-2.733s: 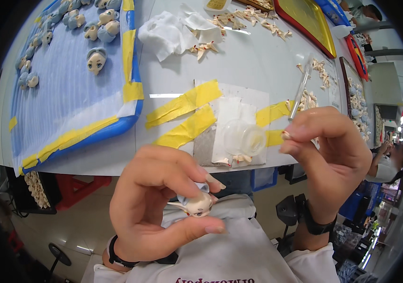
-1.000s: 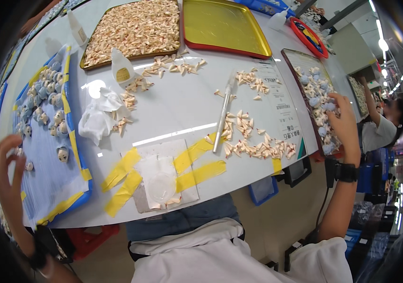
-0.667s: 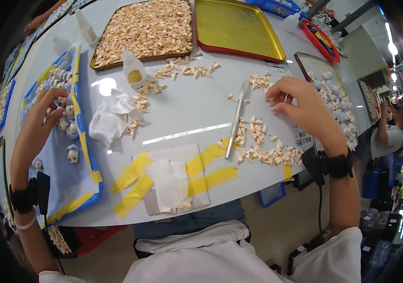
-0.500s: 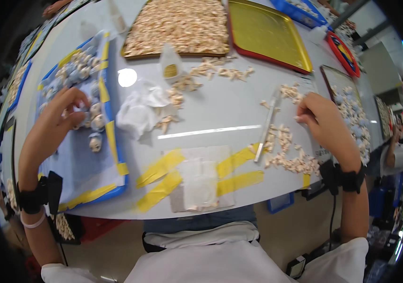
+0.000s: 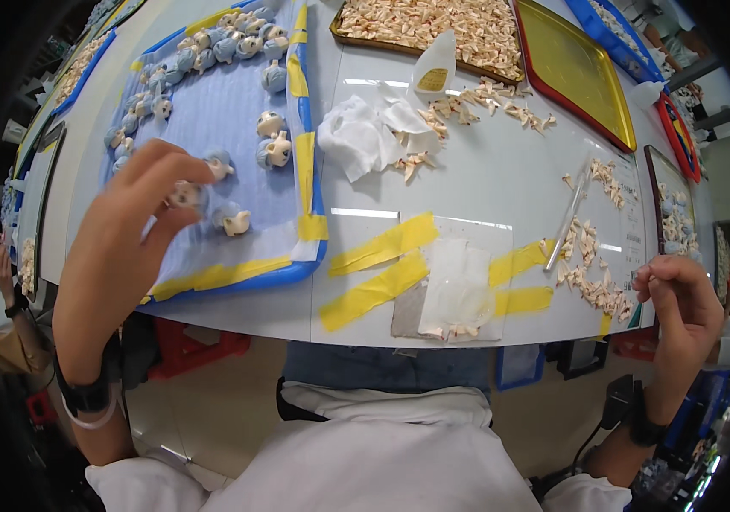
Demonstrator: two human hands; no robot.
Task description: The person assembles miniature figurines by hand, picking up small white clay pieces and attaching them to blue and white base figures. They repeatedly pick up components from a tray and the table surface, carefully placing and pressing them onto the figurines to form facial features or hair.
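My left hand [image 5: 130,226] is over a blue tray [image 5: 321,256] lined with pale blue foam and edged with yellow tape. Its thumb and fingers pinch a small doll head [image 5: 184,198], partly hidden and blurred. Close to those fingers lie two more heads with light blue hair, one doll head [image 5: 233,220] nearer me and one farther off. At the table's right edge, my right hand [image 5: 681,299] has its thumb and fingertips drawn together; whatever they hold, if anything, is too small to tell. Small cream-coloured pieces [image 5: 604,294] lie in a loose pile beside it.
A white bottle [image 5: 435,68] and crumpled white tissue [image 5: 356,141] stand mid-table. Behind are a tray of cream pieces [image 5: 433,30] and a gold tray [image 5: 578,68]. A clear rod [image 5: 568,218] lies at the right. Yellow tape holds a white pad [image 5: 455,286] near the front edge.
The view has swung, so the table sits farther right and the blue tray shows more fully. My left hand has come nearer me over the tray. My right hand has dropped toward the front edge.
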